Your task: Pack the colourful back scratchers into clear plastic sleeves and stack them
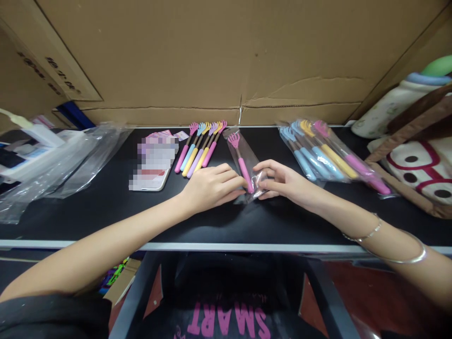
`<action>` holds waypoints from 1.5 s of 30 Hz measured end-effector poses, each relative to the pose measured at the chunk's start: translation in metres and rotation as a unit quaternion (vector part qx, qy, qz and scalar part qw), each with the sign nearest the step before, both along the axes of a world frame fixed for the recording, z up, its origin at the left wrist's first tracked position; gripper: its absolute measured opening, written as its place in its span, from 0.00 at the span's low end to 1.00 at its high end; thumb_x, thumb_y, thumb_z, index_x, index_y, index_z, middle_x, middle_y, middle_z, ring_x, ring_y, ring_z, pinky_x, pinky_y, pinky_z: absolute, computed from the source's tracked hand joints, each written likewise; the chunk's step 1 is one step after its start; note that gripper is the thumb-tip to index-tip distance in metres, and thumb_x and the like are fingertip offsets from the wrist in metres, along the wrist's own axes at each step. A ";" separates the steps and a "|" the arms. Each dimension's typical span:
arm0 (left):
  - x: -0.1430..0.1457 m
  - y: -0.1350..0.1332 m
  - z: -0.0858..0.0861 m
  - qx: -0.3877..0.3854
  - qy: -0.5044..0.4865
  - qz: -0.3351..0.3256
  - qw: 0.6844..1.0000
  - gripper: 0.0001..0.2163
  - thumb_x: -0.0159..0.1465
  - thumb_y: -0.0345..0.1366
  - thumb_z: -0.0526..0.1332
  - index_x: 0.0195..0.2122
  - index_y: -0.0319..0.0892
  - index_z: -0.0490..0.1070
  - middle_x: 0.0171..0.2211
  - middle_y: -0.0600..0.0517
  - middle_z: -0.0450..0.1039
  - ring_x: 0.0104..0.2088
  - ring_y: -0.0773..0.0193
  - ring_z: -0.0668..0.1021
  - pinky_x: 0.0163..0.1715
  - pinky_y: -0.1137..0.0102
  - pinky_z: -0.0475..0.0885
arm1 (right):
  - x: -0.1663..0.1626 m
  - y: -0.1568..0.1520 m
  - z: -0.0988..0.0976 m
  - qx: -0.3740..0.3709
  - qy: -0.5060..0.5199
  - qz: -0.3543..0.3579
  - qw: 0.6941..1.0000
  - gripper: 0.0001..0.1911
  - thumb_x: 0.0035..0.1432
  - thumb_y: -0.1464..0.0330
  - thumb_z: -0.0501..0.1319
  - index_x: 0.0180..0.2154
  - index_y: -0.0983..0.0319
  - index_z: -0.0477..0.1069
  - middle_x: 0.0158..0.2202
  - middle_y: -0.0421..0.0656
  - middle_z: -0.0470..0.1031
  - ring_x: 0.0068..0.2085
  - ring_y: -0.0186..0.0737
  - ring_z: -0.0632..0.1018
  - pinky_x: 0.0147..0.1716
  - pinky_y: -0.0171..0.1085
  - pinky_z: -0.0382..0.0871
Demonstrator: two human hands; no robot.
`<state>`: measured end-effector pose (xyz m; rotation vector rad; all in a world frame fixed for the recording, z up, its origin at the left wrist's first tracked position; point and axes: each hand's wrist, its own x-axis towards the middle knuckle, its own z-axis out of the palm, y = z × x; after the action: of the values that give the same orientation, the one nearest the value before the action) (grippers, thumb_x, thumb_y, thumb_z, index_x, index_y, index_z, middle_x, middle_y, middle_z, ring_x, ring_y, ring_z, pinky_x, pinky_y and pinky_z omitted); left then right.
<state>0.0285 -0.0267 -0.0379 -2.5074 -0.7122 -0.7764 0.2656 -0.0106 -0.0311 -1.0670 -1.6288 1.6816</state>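
A pink back scratcher [243, 169] with a claw head lies inside a clear plastic bag [252, 153] on the black table. My left hand [215, 186] is closed at the bag's lower left edge, its fingertips against the handle's end; the thumb is mostly hidden. With curled fingers, my right hand [277, 181] grips the crumpled plastic at the bag's lower right. Left of the bag, several unbagged back scratchers [199, 153] in pink, blue, purple and yellow lie side by side. Several bagged back scratchers [323, 153] overlap to the right of my right hand.
A phone [150, 181], partly pixelated, lies left with pink cards [160, 135] behind it. Clear plastic bags [70, 165] spread at the far left near a white device [45, 136]. A patterned bag [420, 169] and bottle [381, 106] stand right. Cardboard [212, 56] walls the back.
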 end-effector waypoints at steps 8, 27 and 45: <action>-0.004 0.005 -0.007 -0.045 0.032 0.001 0.998 0.09 0.71 0.35 0.54 0.39 0.45 0.73 0.32 0.56 0.77 0.34 0.67 0.77 0.28 0.71 0.64 | 0.004 0.000 0.007 0.047 -0.017 -0.002 0.999 0.13 0.55 0.65 0.66 0.40 0.59 0.65 0.31 0.36 0.72 0.35 0.35 0.78 0.43 0.44 0.78; -0.009 0.011 -0.012 -0.131 0.069 -0.006 0.989 0.12 0.71 0.30 0.51 0.41 0.44 0.74 0.35 0.53 0.75 0.38 0.66 0.76 0.30 0.74 0.66 | 0.123 0.005 0.075 0.399 -0.054 -0.280 0.871 0.14 0.44 0.73 0.71 0.34 0.57 0.73 0.34 0.36 0.73 0.30 0.31 0.71 0.31 0.44 0.61; -0.010 0.011 -0.013 -0.175 0.054 -0.005 0.983 0.13 0.71 0.30 0.50 0.41 0.45 0.74 0.37 0.54 0.75 0.38 0.67 0.76 0.32 0.73 0.66 | 0.181 0.003 0.035 0.282 -0.086 -0.374 0.880 0.15 0.37 0.71 0.68 0.31 0.57 0.69 0.34 0.40 0.68 0.31 0.33 0.67 0.30 0.39 0.62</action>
<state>0.0187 -0.0155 -0.0507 -2.8425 -0.8606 -0.5512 0.4467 -0.0075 0.0039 -1.3111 -1.3934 0.5747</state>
